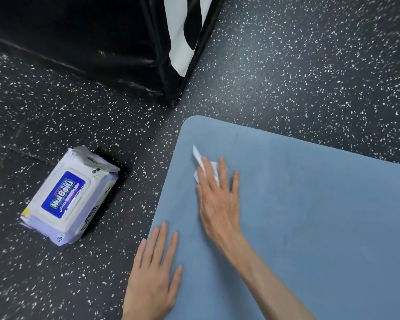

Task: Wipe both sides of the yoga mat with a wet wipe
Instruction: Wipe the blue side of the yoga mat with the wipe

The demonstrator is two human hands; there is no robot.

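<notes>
Yoga mat lies under both flat hands. Right hand presses a wet wipe beneath straight fingers; left hand rests empty, fingers spread.

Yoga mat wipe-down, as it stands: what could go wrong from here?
1. The wet wipe is bunched under the right hand, so it may streak or miss parts of the yoga mat.
2. The left hand presses only the mat's edge, half on the floor; the corner could shift.
</notes>
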